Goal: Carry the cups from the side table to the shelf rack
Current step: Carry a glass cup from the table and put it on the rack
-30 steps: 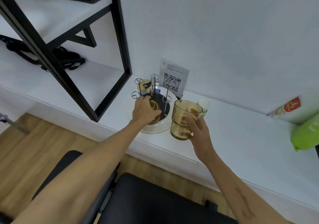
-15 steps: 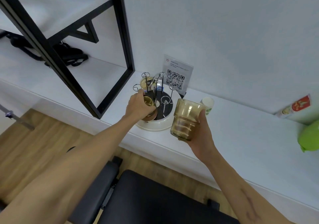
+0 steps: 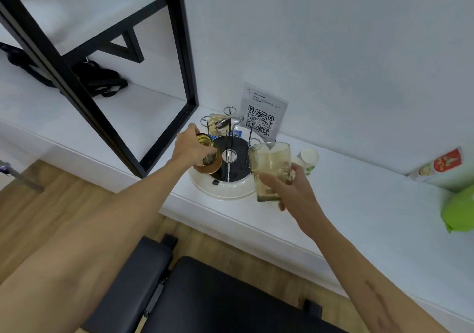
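My right hand (image 3: 287,191) grips an amber glass cup (image 3: 269,168), held upright just above the white counter, right of the round cup stand (image 3: 225,189). My left hand (image 3: 189,148) is closed around a second amber cup (image 3: 207,158), held upside down over the left side of the stand's dark tray. A third amber cup (image 3: 215,122) hangs on a wire post at the back of the stand. The black-framed shelf rack (image 3: 107,107) with white boards stands to the left.
A QR-code card (image 3: 263,113) leans on the wall behind the stand. A small white paper cup (image 3: 307,159) sits just right of it. A packet (image 3: 436,168) and a green bag (image 3: 459,209) lie far right. Black straps (image 3: 100,80) lie on the lower shelf. A black chair (image 3: 205,294) is below.
My left hand has lifted the upside-down cup up and leftward off its post. My right hand has carried its cup slightly down and right, now blurred by motion.
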